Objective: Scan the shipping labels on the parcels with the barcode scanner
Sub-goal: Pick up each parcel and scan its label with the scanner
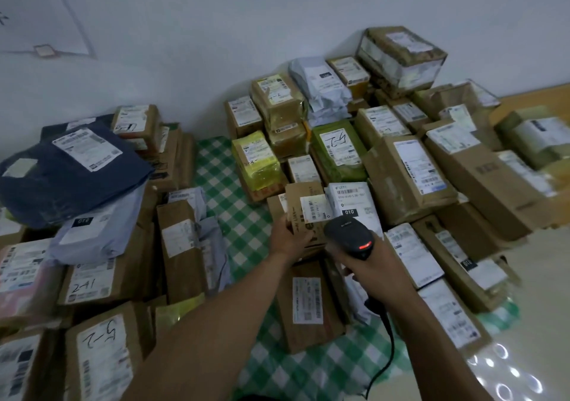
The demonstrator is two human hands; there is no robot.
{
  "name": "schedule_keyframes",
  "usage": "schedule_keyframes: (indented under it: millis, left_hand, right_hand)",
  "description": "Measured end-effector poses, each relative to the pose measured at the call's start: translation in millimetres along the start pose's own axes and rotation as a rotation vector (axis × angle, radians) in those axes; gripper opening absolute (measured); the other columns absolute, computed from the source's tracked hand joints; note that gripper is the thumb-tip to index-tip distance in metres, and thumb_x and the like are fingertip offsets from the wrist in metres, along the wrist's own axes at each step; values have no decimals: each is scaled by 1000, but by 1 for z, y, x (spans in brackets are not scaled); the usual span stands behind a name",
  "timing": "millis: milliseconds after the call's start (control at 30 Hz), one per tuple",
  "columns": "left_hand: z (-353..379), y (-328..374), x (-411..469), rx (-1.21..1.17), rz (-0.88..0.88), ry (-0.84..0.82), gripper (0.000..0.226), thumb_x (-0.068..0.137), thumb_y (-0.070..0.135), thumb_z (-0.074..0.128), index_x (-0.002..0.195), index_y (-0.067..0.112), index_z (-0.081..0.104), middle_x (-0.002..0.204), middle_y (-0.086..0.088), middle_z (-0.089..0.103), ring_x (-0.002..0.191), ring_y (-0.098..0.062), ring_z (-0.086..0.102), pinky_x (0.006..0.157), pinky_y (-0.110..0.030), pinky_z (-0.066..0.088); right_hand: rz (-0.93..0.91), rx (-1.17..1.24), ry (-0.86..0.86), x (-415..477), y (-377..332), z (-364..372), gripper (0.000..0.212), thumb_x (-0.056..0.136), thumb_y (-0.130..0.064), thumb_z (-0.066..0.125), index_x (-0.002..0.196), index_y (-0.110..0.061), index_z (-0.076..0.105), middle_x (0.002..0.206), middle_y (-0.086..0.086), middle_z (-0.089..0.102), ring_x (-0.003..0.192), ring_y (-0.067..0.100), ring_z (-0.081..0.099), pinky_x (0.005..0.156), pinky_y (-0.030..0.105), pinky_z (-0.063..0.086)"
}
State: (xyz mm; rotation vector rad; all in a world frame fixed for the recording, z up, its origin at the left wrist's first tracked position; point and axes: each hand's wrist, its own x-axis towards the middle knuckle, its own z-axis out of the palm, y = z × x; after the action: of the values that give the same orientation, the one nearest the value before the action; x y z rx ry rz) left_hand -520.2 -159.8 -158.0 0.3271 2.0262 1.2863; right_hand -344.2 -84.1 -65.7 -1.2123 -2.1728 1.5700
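My scanner (pixel 348 234) is black with a red light (pixel 365 245); the parcel (pixel 303 194) before it is brown with a white label (pixel 314 207). The cloth (pixel 222 178) is checked green and white, and I see a navy bag (pixel 61 184), a yellow parcel (pixel 256 160) and a green parcel (pixel 336 150).

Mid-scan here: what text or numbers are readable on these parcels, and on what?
"010": black patch on the white mailer.
"010-010-L36-55", roughly: same mailer's label.
"2-41": handwritten on the left brown box.
"010", upside down: lavender mailer.
Handwriting on the green mailer: unclear.
Other printed labels: too small or blurred.
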Motion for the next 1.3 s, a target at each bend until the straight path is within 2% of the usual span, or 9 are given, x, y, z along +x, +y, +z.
schedule_keyframes:
  millis: [233, 367, 433, 500, 700, 800, 933, 1167, 1300]
  left_hand:
    - [-2, 11, -9, -176, -90, -18, 35, 93, 6, 71, 117, 32, 70, 122, -2, 74, 107, -19, 72, 92, -46, 61]
    - [-26, 23, -29, -143, 19, 114, 44, 102, 7, 59, 136, 34, 61, 116, 16, 63, 105, -7, 63, 74, -16, 55]
    - [-42, 24, -41, -157, 53, 161, 41, 102, 16, 62, 139, 35, 61, 122, 15, 62, 111, -8, 61, 79, -19, 57]
    - [-60, 26, -53, -194, 64, 195, 40, 102, 21, 64, 139, 32, 63, 131, 11, 65, 115, -9, 63, 88, -29, 59]
    - [-99, 30, -89, -278, 137, 146, 33, 101, 20, 64, 132, 32, 67, 117, 13, 74, 105, -1, 69, 85, -23, 59]
    - [-109, 27, -101, -270, 190, 145, 35, 100, 21, 67, 132, 34, 69, 121, 17, 73, 112, 0, 68, 98, -30, 57]
    - [-132, 28, -111, -276, 213, 101, 43, 90, 18, 80, 127, 38, 72, 127, 13, 72, 122, -10, 66, 105, -43, 54]
    - [-187, 44, -109, 14, 330, 297, 45, 92, 4, 74, 132, 24, 68, 115, 15, 73, 96, 14, 66, 92, -16, 55]
    - [-207, 48, -99, 174, 328, 344, 47, 93, 5, 74, 137, 20, 66, 120, 14, 67, 106, 2, 66, 98, -14, 50]
  right_hand:
    - [14, 45, -6, 0, 3, -3, 32, 89, -24, 82, 117, -18, 66, 84, 0, 77, 71, 14, 75, 56, 12, 49]
    - [-6, 65, -11, 1, -2, -1, 32, 90, -23, 82, 117, -23, 65, 91, -3, 76, 74, 9, 73, 56, 13, 51]
    - [-2, 72, -28, 2, -4, 3, 29, 92, -25, 80, 116, -23, 64, 82, -1, 76, 72, 13, 72, 58, 21, 56]
    - [-8, 90, -22, 4, -6, 9, 32, 91, -28, 79, 119, -23, 63, 83, -1, 76, 71, 13, 73, 63, 29, 58]
    - [-101, 212, -17, 3, -32, 30, 48, 86, -39, 83, 128, -38, 60, 118, -19, 69, 111, 4, 65, 97, 36, 54]
    - [-152, 235, -52, 0, -43, 39, 36, 85, -35, 84, 114, -43, 65, 113, -19, 73, 107, 1, 67, 92, 31, 55]
    - [-247, 190, -130, -4, -60, 43, 43, 88, -31, 82, 127, -33, 65, 116, -13, 73, 105, -1, 68, 76, 11, 51]
    - [-311, -13, -170, -6, -77, 39, 43, 81, -49, 83, 118, -39, 63, 99, -14, 73, 89, 0, 69, 70, 18, 48]
    - [-352, -160, -264, -10, -90, 41, 35, 83, -44, 84, 107, -49, 58, 98, -23, 66, 90, -8, 61, 78, 16, 48]
